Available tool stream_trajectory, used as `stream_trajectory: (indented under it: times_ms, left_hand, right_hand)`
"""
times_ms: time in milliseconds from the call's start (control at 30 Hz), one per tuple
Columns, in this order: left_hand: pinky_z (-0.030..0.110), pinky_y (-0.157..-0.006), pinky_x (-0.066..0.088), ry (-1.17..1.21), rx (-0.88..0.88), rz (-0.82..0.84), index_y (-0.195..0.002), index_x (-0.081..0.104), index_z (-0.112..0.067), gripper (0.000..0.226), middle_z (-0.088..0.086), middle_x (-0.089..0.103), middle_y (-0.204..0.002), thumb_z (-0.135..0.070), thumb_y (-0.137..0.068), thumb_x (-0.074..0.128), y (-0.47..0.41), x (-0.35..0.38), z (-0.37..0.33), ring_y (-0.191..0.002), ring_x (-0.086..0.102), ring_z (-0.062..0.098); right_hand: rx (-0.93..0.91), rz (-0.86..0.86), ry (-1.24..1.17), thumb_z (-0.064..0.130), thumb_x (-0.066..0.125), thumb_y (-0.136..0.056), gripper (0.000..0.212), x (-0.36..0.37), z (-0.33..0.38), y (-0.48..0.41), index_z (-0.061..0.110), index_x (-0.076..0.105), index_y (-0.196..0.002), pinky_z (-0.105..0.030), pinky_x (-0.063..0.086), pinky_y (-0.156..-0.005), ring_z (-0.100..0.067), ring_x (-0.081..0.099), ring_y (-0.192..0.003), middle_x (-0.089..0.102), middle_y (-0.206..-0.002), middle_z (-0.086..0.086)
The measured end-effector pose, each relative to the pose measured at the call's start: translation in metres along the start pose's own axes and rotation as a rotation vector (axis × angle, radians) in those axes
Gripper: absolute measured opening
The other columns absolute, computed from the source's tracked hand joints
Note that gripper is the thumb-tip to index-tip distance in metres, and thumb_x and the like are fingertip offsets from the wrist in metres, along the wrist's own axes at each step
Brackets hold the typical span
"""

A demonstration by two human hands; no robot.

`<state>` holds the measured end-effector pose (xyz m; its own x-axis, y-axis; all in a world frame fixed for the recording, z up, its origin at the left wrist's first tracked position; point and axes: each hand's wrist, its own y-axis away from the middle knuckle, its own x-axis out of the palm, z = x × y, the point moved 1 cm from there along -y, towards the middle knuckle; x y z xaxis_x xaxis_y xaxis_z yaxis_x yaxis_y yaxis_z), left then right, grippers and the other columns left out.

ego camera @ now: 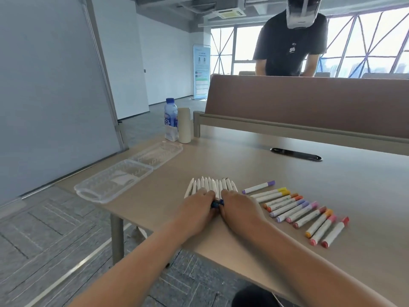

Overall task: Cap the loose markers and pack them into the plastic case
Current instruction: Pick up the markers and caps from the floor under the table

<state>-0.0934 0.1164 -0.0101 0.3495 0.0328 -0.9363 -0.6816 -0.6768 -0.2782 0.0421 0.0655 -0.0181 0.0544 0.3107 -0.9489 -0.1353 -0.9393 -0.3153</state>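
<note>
A tight row of white markers [210, 185] lies side by side on the table, tips pointing away from me. My left hand [200, 204] and my right hand [238, 204] rest palm down on the near ends of this row, fingers pressed on the markers. A dark blue cap [217, 204] shows between the two hands. To the right lie several capped markers [303, 209] with purple, yellow, orange and pink caps, spread in a slanted line. The clear plastic case [115, 180] lies open at the table's left edge, its lid [158, 152] folded out behind it.
A water bottle [170, 119] and a cream cylinder [184, 125] stand at the table's far left corner. A brown divider panel [309, 103] borders the back, with a person standing behind it. A black cable slot [296, 154] sits in the tabletop.
</note>
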Motion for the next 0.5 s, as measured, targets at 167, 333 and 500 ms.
stream_trajectory:
  times_ms: [167, 333, 500]
  left_hand:
    - [0.039, -0.080, 0.044, 0.062, 0.048, -0.031, -0.109, 0.056, -0.012, 0.026, 0.008, 0.051, -0.115, -0.034, -0.096, 0.057, 0.007, 0.000, -0.004, -0.098, 0.057, 0.028]
    - [0.031, -0.086, 0.040, 0.195, 0.097, -0.043, -0.103, 0.059, -0.015, 0.015, 0.001, 0.053, -0.108, -0.027, -0.094, 0.062, 0.013, 0.006, -0.003, -0.102, 0.051, 0.019]
    - [0.032, -0.090, 0.040, 0.242, 0.150, -0.015, -0.102, 0.058, -0.020, 0.016, -0.004, 0.050, -0.105, -0.032, -0.093, 0.062, 0.014, 0.008, 0.001, -0.104, 0.045, 0.015]
  right_hand:
    - [-0.033, -0.022, 0.061, 0.036, 0.046, -0.100, 0.023, -0.008, 0.000, 0.021, 0.018, 0.049, -0.115, -0.038, 0.051, -0.074, -0.029, 0.066, -0.096, 0.060, -0.112, -0.006]
    - [0.031, -0.001, -0.012, 0.040, 0.041, -0.103, 0.035, -0.018, 0.000, 0.037, 0.012, 0.047, -0.123, -0.038, 0.047, -0.084, -0.030, 0.058, -0.110, 0.053, -0.124, -0.012]
    - [0.075, 0.007, -0.177, 0.042, 0.043, -0.102, 0.036, -0.018, 0.001, 0.045, 0.010, 0.048, -0.119, -0.035, 0.036, -0.098, -0.028, 0.045, -0.119, 0.048, -0.127, -0.012]
